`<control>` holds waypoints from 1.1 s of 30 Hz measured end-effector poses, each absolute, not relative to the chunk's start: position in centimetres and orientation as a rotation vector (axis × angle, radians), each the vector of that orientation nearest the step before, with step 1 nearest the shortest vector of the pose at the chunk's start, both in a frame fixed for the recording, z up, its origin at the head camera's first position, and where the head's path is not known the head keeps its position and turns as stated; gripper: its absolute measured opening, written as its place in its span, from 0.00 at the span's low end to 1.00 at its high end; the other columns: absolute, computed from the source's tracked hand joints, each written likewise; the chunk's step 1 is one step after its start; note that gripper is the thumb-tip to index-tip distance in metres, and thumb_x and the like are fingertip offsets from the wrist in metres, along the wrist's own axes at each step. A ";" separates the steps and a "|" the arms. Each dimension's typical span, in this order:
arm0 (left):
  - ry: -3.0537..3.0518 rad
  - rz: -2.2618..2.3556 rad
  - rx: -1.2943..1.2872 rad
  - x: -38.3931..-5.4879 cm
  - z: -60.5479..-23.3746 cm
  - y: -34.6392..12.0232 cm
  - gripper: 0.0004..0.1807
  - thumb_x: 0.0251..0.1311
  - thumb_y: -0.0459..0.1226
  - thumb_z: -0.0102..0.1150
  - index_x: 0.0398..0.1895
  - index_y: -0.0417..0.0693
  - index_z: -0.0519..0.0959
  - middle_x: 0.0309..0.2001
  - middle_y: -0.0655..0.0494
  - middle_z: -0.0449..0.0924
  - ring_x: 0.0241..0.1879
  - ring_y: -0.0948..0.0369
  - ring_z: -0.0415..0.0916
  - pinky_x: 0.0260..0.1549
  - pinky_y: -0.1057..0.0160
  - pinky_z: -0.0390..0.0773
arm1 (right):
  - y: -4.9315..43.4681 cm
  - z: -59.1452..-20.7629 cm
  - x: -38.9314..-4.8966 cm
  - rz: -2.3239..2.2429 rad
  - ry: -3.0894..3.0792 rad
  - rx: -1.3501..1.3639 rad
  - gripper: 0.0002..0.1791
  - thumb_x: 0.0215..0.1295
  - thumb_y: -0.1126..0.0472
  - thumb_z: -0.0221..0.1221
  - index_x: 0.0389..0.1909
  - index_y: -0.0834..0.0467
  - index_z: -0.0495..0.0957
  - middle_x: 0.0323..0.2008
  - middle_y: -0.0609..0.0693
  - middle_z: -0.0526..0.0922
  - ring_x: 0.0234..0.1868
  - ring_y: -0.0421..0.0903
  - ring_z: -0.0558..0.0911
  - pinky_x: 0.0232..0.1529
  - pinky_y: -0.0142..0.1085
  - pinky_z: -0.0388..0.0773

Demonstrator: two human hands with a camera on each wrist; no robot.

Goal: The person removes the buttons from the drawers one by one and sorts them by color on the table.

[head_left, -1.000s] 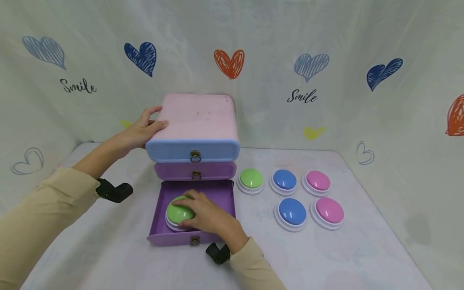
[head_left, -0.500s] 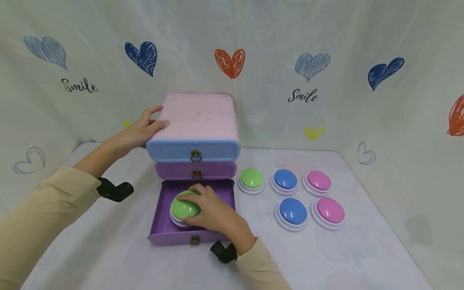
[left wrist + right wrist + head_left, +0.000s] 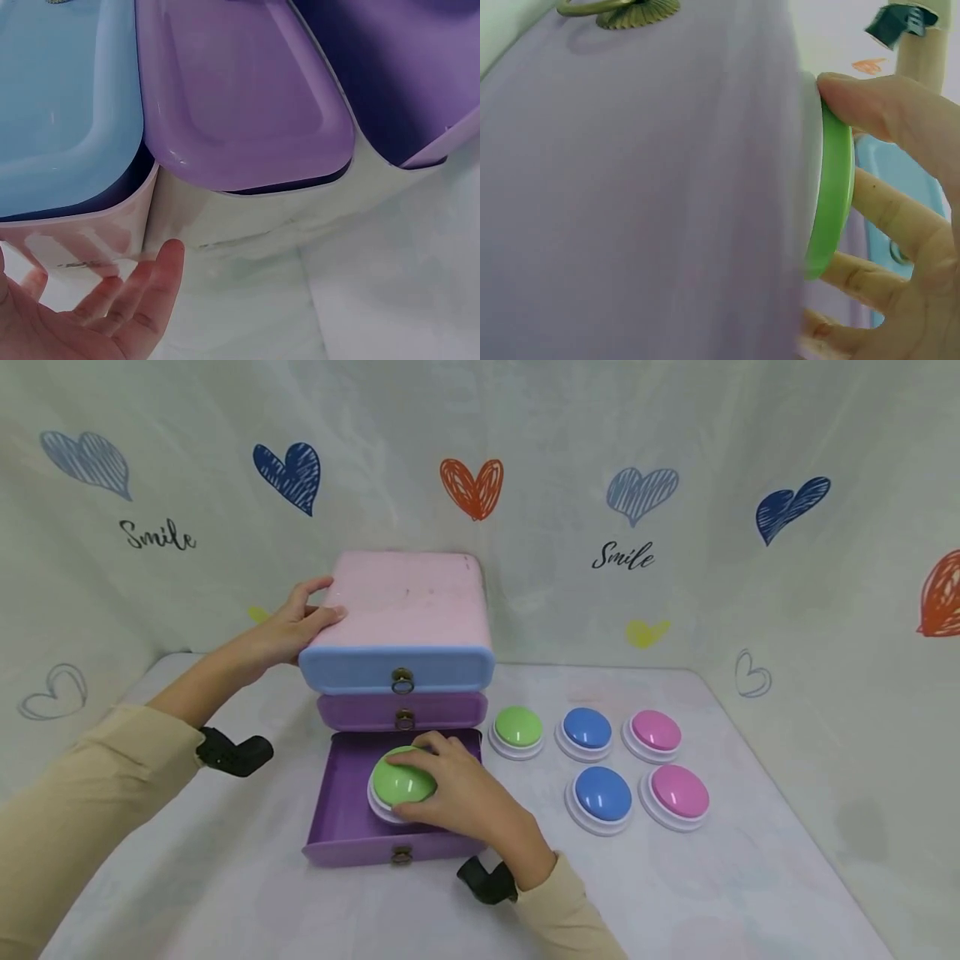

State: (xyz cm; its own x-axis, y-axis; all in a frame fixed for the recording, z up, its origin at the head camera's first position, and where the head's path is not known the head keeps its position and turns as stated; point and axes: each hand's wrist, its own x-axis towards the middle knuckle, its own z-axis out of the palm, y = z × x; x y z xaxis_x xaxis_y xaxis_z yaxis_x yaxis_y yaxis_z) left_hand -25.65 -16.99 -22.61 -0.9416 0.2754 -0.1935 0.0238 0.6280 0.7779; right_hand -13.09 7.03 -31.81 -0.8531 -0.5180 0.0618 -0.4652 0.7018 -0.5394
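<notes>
In the head view my right hand [image 3: 468,789] grips a green push button [image 3: 403,779] with a white base, thumb on the near side and fingers over the far side. The button is over the bottom purple drawer [image 3: 330,827], which is pulled out; whether its base touches the drawer floor I cannot tell. In the right wrist view the green button [image 3: 836,195] shows past the drawer front [image 3: 652,180]. My left hand [image 3: 288,628] rests on the left side of the drawer cabinet [image 3: 408,602], thumb on its pink top. Its fingers [image 3: 154,300] lie against the side in the left wrist view.
Right of the cabinet on the white table [image 3: 750,877] stand another green button [image 3: 518,727], two blue buttons [image 3: 603,793] and two pink buttons [image 3: 679,791]. The blue drawer [image 3: 397,670] and middle purple drawer [image 3: 442,712] sit above the pulled-out one. A printed cloth hangs behind.
My right hand and the green button have moved right and slightly up in the head view, from the drawer's left part toward its middle. My left hand has stayed on the cabinet.
</notes>
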 end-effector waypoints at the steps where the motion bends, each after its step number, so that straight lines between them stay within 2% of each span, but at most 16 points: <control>1: 2.557 1.218 0.242 -25.6 -22.6 -17.0 0.42 0.66 0.59 0.35 0.72 0.62 0.25 0.69 0.30 0.44 0.54 0.40 0.65 0.36 0.58 0.76 | 7.3 -31.6 -13.0 -0.867 2.814 -0.805 0.28 0.54 0.46 0.63 0.59 0.40 0.73 0.58 0.45 0.70 0.56 0.45 0.67 0.53 0.38 0.69; 9: 2.542 1.216 0.240 -25.6 -22.5 -17.2 0.42 0.65 0.59 0.35 0.72 0.63 0.24 0.69 0.30 0.44 0.55 0.40 0.64 0.39 0.56 0.77 | 10.3 -30.9 -12.6 -0.941 2.897 -0.768 0.27 0.52 0.47 0.65 0.56 0.44 0.75 0.52 0.46 0.71 0.52 0.45 0.69 0.50 0.40 0.70; 18: 2.540 1.202 0.247 -25.8 -22.5 -17.1 0.42 0.66 0.59 0.34 0.71 0.63 0.24 0.69 0.30 0.42 0.57 0.39 0.63 0.42 0.53 0.76 | 14.1 -31.0 -12.0 -0.966 3.000 -0.640 0.28 0.48 0.51 0.68 0.54 0.47 0.76 0.51 0.48 0.72 0.51 0.46 0.71 0.48 0.41 0.72; 33: 2.544 1.224 0.240 -25.6 -22.3 -16.9 0.41 0.66 0.58 0.35 0.72 0.61 0.25 0.69 0.30 0.43 0.56 0.39 0.64 0.37 0.58 0.76 | 18.1 -32.0 -12.4 -0.907 2.942 -0.401 0.28 0.49 0.52 0.68 0.53 0.53 0.75 0.47 0.53 0.73 0.47 0.49 0.75 0.48 0.46 0.73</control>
